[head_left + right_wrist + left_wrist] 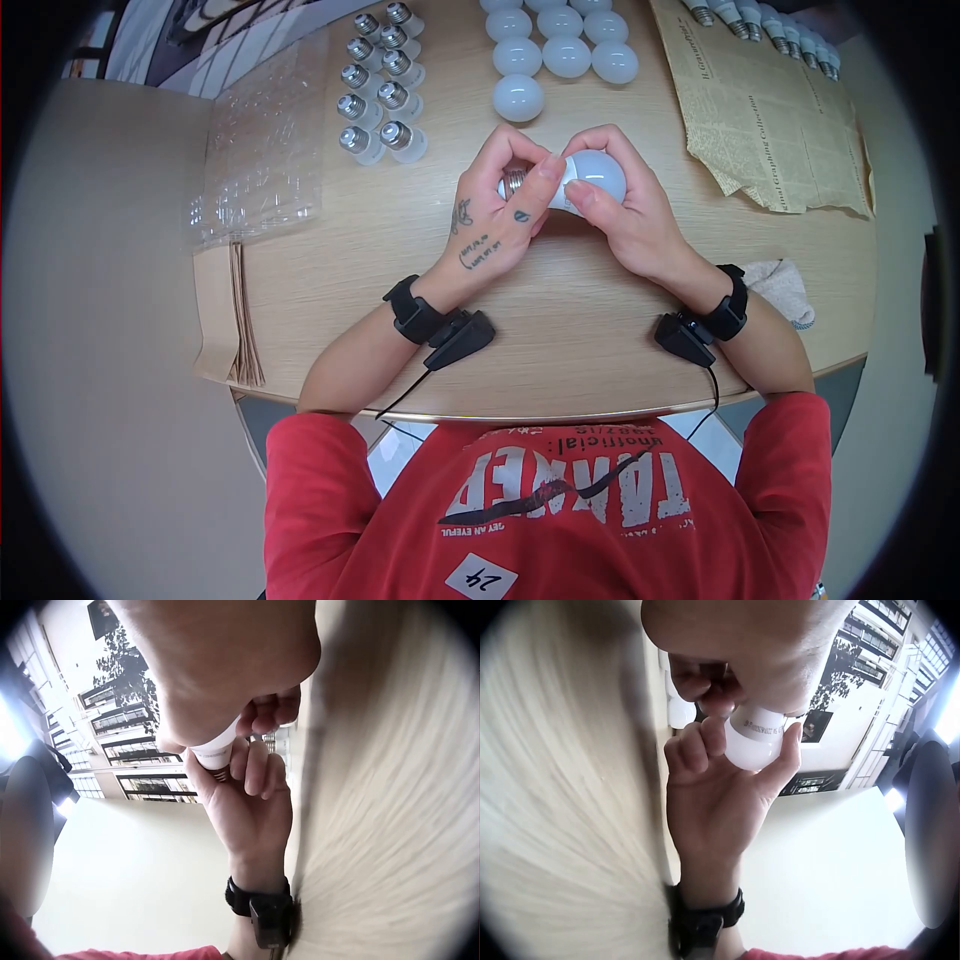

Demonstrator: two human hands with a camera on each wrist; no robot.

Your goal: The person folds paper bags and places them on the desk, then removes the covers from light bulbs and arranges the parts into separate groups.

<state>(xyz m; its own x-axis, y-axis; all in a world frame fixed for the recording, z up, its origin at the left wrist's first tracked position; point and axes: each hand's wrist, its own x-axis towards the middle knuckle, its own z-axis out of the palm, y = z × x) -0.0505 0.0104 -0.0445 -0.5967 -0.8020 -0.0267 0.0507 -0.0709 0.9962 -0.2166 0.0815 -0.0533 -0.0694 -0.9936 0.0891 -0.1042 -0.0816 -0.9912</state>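
Both hands hold one light bulb point(600, 172) above the table, lying sideways with its metal screw base toward the left. The left hand point(503, 205) grips the base end, thumb on the white collar. My right hand point(632, 215) grips the dome end, its thumb along the lower side. In the left wrist view the white dome point(751, 750) shows between the right hand's thumb and fingers point(695, 750). The right wrist view shows the white collar point(214, 754) pinched by the left hand point(251, 814), with part of the screw thread visible.
White domes point(518, 98) stand in rows beyond the hands. Screw-base pieces point(397, 136) stand in two columns at the left, beside a clear plastic tray point(262, 150) and folded brown card point(222, 310). Brown paper point(770, 130) with several bulbs point(750, 18) lies right, near a cloth point(782, 288).
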